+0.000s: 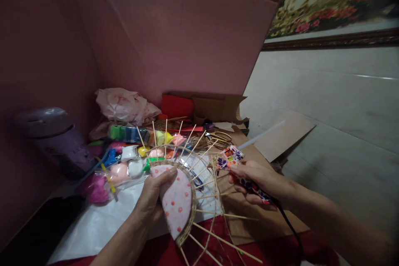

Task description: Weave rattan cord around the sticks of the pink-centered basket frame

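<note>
My left hand (152,195) grips a half-round piece covered in pink fabric with orange flower prints (177,199), thumb on top. Braided twine (193,199) edges its curve, and thin wooden sticks (205,183) fan outward from it. A loose strand of twine (220,193) runs across the sticks. In my right hand (254,183) is a flower-patterned hot glue gun (230,158), fingers wrapped around its handle. Its nozzle points left toward the sticks; whether it touches them I cannot tell. A clear glue stick (262,135) juts from its back, and a black cord (289,226) hangs below.
Bagged colored modeling clay (127,170) lies at the left on white sheeting (102,224). Scissors (220,136) lie behind the sticks. Brown cardboard (249,212) is under my right hand. A purple container (59,145) stands far left. A pink panel (174,33) rises behind.
</note>
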`<move>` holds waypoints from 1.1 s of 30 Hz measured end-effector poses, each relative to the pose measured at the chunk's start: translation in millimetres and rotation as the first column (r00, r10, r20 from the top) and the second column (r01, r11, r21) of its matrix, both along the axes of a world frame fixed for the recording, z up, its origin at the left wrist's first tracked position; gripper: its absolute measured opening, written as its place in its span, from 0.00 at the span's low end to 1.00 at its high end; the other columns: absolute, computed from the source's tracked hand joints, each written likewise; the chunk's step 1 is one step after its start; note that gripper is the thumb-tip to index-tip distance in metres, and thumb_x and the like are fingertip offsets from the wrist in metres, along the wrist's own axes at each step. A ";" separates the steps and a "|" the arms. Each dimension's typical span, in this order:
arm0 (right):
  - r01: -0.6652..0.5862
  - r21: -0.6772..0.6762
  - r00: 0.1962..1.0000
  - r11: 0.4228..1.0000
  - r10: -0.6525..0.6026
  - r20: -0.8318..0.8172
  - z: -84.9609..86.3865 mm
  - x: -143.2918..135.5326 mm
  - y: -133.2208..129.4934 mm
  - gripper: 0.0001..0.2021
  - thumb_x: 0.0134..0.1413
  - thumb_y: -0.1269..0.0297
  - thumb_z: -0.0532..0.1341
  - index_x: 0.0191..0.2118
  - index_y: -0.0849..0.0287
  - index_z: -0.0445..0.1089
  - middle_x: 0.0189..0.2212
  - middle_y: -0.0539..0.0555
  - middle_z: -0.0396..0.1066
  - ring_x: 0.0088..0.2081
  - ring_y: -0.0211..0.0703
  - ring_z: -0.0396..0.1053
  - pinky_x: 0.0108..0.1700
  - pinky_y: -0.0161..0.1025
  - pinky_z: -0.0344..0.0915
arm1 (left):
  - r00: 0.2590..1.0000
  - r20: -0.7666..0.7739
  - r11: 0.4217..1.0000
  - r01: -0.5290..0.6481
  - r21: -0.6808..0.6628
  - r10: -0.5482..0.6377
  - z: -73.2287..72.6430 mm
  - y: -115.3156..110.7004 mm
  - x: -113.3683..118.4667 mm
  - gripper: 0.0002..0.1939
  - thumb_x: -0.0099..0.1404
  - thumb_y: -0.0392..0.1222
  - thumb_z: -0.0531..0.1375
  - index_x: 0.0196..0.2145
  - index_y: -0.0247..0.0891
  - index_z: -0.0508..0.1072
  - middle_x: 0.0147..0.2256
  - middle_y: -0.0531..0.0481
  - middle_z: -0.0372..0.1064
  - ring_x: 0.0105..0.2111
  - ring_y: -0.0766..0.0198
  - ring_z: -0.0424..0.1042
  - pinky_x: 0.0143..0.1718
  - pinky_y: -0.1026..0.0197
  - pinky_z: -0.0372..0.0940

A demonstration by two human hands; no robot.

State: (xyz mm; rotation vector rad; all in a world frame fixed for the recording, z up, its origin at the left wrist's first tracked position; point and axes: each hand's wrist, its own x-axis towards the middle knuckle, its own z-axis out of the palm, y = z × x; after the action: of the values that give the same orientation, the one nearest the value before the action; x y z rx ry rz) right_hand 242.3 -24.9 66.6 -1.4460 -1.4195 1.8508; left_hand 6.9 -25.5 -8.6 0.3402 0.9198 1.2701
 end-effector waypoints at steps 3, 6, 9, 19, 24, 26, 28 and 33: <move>0.001 0.002 1.000 1.000 -0.001 -0.005 0.4 -0.4 -0.1 0.18 0.55 0.50 0.53 0.28 0.61 0.63 0.18 0.45 0.59 0.11 0.24 0.52 0.08 0.22 0.42 | 1.000 -0.004 1.000 -0.003 0.007 0.003 0.0 -0.6 0.3 0.03 0.49 0.30 0.62 0.26 0.31 0.71 0.22 0.44 0.73 0.20 0.58 0.72 0.24 0.57 0.70; -0.013 -0.003 1.000 1.000 0.013 -0.013 0.3 -0.3 -0.3 0.18 0.55 0.49 0.53 0.28 0.61 0.63 0.19 0.45 0.59 0.11 0.24 0.52 0.08 0.23 0.43 | 1.000 -0.001 1.000 0.001 -0.009 -0.001 1.1 -0.8 0.7 0.03 0.50 0.30 0.62 0.25 0.31 0.71 0.21 0.44 0.72 0.20 0.59 0.72 0.23 0.57 0.70; -0.011 0.001 1.000 1.000 0.011 -0.002 0.4 -0.3 -0.8 0.18 0.55 0.49 0.52 0.28 0.61 0.63 0.18 0.44 0.58 0.11 0.24 0.52 0.08 0.23 0.43 | 1.000 -0.001 1.000 0.003 -0.014 -0.003 2.1 -0.8 0.7 0.02 0.50 0.30 0.62 0.25 0.31 0.71 0.20 0.45 0.72 0.19 0.59 0.72 0.22 0.58 0.69; 0.007 -0.001 1.000 1.000 -0.007 -0.007 0.6 -0.6 -1.1 0.18 0.55 0.49 0.52 0.28 0.61 0.63 0.19 0.45 0.59 0.11 0.24 0.52 0.08 0.22 0.43 | 1.000 -0.030 1.000 0.008 0.014 -0.008 -2.3 1.0 -1.4 0.03 0.50 0.30 0.62 0.26 0.30 0.71 0.22 0.45 0.73 0.21 0.59 0.72 0.25 0.57 0.70; 0.022 -0.031 1.000 0.999 -0.023 -0.009 0.6 -1.1 -0.8 0.18 0.55 0.50 0.53 0.29 0.62 0.63 0.19 0.45 0.60 0.11 0.24 0.54 0.08 0.21 0.44 | 1.000 -0.012 1.000 0.015 0.009 -0.015 -2.2 -0.4 -1.2 0.04 0.50 0.31 0.62 0.27 0.30 0.71 0.22 0.44 0.73 0.21 0.59 0.72 0.25 0.56 0.70; 0.035 -0.034 0.999 0.999 -0.036 -0.021 1.8 -1.9 -1.8 0.18 0.56 0.50 0.53 0.29 0.62 0.63 0.19 0.45 0.60 0.11 0.23 0.54 0.09 0.21 0.45 | 1.000 -0.002 1.000 0.013 0.000 -0.013 -1.8 -0.8 -1.1 0.04 0.50 0.31 0.62 0.26 0.30 0.70 0.22 0.45 0.73 0.21 0.59 0.72 0.25 0.56 0.70; 0.044 -0.040 0.998 0.998 -0.046 -0.036 3.6 -2.8 -3.0 0.17 0.55 0.50 0.54 0.30 0.62 0.63 0.19 0.45 0.61 0.11 0.23 0.54 0.08 0.21 0.45 | 1.000 -0.008 1.000 0.009 -0.003 -0.009 -2.1 -0.8 -1.2 0.04 0.50 0.31 0.62 0.26 0.30 0.70 0.22 0.45 0.72 0.20 0.59 0.72 0.24 0.57 0.70; 0.037 -0.053 0.997 0.998 -0.040 -0.061 5.0 -2.0 -4.6 0.17 0.54 0.50 0.54 0.31 0.62 0.64 0.20 0.45 0.61 0.10 0.23 0.52 0.06 0.23 0.46 | 1.000 -0.008 1.000 0.011 -0.010 -0.011 -2.5 -1.0 -0.5 0.05 0.50 0.32 0.63 0.27 0.31 0.70 0.22 0.44 0.73 0.21 0.58 0.73 0.26 0.54 0.70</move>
State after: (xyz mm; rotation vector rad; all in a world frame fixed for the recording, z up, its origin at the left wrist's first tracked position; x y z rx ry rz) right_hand 240.2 -29.5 71.6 -1.4179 -1.3148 1.9045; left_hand 6.3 -26.5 -11.1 0.3420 0.9298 1.2541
